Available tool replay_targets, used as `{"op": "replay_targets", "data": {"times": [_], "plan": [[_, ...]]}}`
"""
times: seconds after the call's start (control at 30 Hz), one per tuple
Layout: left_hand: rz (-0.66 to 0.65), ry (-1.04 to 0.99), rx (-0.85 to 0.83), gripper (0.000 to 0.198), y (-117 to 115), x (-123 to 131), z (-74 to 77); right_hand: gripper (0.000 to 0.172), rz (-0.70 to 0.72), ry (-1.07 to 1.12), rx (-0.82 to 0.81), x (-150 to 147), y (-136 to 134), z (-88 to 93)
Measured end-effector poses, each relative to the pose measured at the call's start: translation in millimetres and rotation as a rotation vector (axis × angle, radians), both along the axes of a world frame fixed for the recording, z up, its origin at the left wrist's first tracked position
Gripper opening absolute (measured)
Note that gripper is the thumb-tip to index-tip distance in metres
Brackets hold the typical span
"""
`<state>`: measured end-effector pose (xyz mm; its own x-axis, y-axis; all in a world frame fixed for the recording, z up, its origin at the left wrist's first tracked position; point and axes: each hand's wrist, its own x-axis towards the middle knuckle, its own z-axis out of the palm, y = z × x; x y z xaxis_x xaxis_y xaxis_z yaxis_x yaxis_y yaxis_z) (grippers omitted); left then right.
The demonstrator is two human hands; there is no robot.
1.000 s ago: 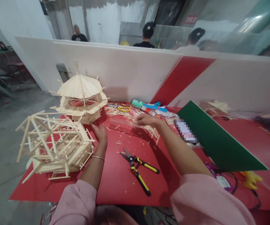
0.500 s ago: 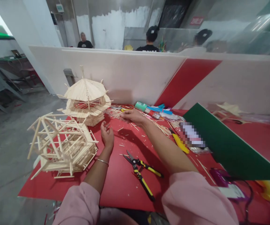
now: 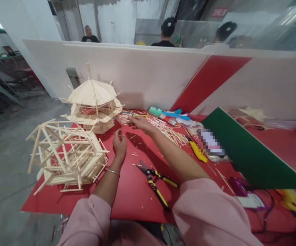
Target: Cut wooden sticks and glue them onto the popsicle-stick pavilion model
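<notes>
My left hand (image 3: pixel 119 143) is above the red tabletop, just right of the stick models. Its fingers are curled in, and what they may hold is too small to make out. My right hand (image 3: pixel 140 123) reaches over the near edge of a pile of thin wooden sticks (image 3: pixel 167 131), fingers stretched out and slightly apart, with nothing visible in them. A stick pavilion with a pointed roof (image 3: pixel 92 93) stands behind my left hand. Nearer, on the left, is an open stick framework (image 3: pixel 71 160). Yellow-and-black snips (image 3: pixel 153 181) lie with jaws apart below my hands.
A green board (image 3: pixel 250 150) leans across the right side. Close to it lie a yellow-handled tool (image 3: pixel 198 152), a purple device (image 3: pixel 240 188) with a cable, and a green bottle (image 3: pixel 155 111). A white partition (image 3: pixel 137 68) borders the back; people are beyond it.
My right hand has shifted slightly left and its fingers dip toward the sticks. The left fingers are drawn in more. The view has tilted down a little; snips and models stay put.
</notes>
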<state>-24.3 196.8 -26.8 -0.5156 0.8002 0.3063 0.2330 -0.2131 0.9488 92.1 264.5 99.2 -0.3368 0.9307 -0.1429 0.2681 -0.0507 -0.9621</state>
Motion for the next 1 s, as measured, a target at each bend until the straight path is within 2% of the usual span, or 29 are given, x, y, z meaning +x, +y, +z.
{"op": "replay_targets", "data": {"times": [0.07,0.13,0.23,0.3,0.33,0.47,0.53,0.6,0.67,0.83,1.0], "plan": [[-0.003,0.142,-0.044,0.029,-2.2,-3.1,2.5,0.045,0.021,-0.193,0.119,31.8,-8.0,-7.9],[-0.024,0.274,-0.092,0.027,-4.4,-4.2,6.4,0.041,0.163,-0.377,0.190,65.9,-23.8,-15.5],[-0.108,0.434,-0.170,0.026,-7.9,-3.6,14.3,0.036,0.406,-0.597,0.140,106.4,-65.7,-22.3],[-0.227,0.530,-0.213,0.025,-11.5,-4.0,20.1,0.041,0.459,-0.749,0.112,119.6,-103.8,-24.5],[-0.309,0.580,-0.229,0.024,-13.9,-5.0,22.9,0.051,0.455,-0.829,0.118,122.1,-124.3,-25.7],[-0.636,0.733,-0.277,0.014,-30.9,-12.8,31.3,0.116,0.451,-1.063,0.199,116.0,-198.6,-33.3],[-0.742,0.804,-0.310,0.017,-42.8,-16.4,34.0,0.125,0.431,-1.135,0.217,110.8,-221.8,-36.6],[-0.815,0.880,-0.333,0.030,-54.4,-18.0,36.3,0.113,0.396,-1.177,0.200,107.8,-233.2,-37.4],[-0.833,0.944,-0.340,0.036,-63.6,-17.2,38.6,0.101,0.363,-1.192,0.167,107.4,-235.4,-36.1],[-0.810,1.040,-0.373,0.018,-73.3,-10.9,45.0,0.099,0.307,-1.173,0.182,113.9,-227.9,-32.7],[-0.824,1.004,-0.340,0.011,-74.6,-9.6,45.6,0.093,0.245,-1.085,0.077,130.6,-228.8,-27.0]]}}
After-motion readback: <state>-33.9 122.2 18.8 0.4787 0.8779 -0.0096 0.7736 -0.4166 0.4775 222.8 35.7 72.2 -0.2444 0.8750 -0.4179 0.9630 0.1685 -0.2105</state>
